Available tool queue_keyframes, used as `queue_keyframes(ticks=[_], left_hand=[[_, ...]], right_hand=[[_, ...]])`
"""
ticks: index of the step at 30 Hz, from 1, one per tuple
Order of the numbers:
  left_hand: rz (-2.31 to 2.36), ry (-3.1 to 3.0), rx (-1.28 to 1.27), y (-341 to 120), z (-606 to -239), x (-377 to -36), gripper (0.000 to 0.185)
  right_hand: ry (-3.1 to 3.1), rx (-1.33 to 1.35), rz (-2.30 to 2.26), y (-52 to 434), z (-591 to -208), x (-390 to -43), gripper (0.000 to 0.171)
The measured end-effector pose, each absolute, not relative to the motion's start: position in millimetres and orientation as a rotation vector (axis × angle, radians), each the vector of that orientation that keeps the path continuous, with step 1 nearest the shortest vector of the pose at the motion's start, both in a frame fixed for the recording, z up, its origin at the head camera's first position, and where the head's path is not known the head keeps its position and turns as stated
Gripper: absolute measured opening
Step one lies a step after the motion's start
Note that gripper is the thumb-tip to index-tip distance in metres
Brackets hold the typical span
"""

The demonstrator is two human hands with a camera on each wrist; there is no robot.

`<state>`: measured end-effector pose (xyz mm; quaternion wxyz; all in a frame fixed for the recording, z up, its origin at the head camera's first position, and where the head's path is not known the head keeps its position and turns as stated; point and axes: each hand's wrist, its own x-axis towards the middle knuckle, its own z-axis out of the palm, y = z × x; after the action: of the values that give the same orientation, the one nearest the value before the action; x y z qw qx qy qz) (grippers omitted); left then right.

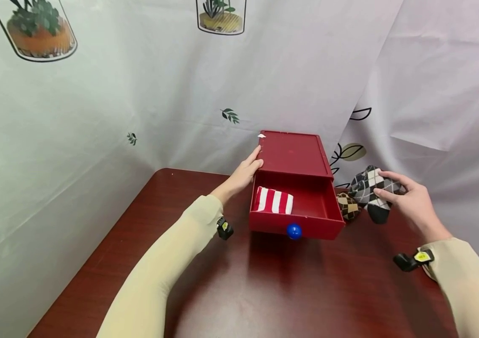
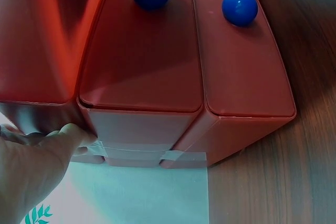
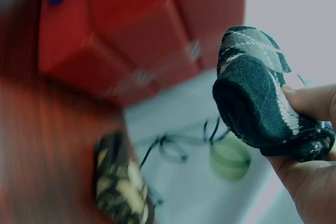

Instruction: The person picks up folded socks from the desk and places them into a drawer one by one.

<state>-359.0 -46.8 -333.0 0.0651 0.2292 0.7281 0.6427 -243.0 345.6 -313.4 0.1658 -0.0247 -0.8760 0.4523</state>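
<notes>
Red plastic makes up the small drawer box (image 1: 296, 155) that we see standing at the back of the dark brown wooden surface (image 1: 239, 281), against a white curtain printed with plants (image 1: 96, 117). Its drawer (image 1: 307, 206) is pulled out toward us, with a round blue knob (image 1: 294, 231) on the front and a rolled red-and-white striped sock (image 1: 273, 201) lying in its left part. Our left hand (image 1: 245, 171) rests on the box's left side with straight fingers, the fingertips touching the upper edge; the left wrist view shows the thumb against the box's back corner. Our right hand (image 1: 408, 199), to the right of the box, pinches a rolled black, grey and white argyle sock (image 1: 368, 188) between thumb and curled fingers, holding it above the surface. A rolled brown-and-tan argyle sock (image 1: 348, 205) lies on the surface just beside the drawer's right wall, below the held sock. Both forearms wear beige sleeves (image 1: 167, 263).
</notes>
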Motion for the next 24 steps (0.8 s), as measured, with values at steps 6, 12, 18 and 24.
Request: queue_keyframes(ticks=[6,12,18,24], left_hand=[[1.938,2.209,0.697,-47,-333,-359,0.057],[1.95,2.206,0.693,-47,-334,-359,0.057],[1.949,2.2,0.691,-47,-335,-359,0.057],[1.949,2.216,0.707,-47,-334,-360,0.057]], right_hand=[[-2.442,-0.001,1.416,318,-289,-235,0.055],[-2.257,0.128,1.781,289,-270,-228,0.052],[-2.121,0.267,2.016,262,-257,-220,0.05],[-2.227,0.335,1.935,241,-253,-219,0.05]])
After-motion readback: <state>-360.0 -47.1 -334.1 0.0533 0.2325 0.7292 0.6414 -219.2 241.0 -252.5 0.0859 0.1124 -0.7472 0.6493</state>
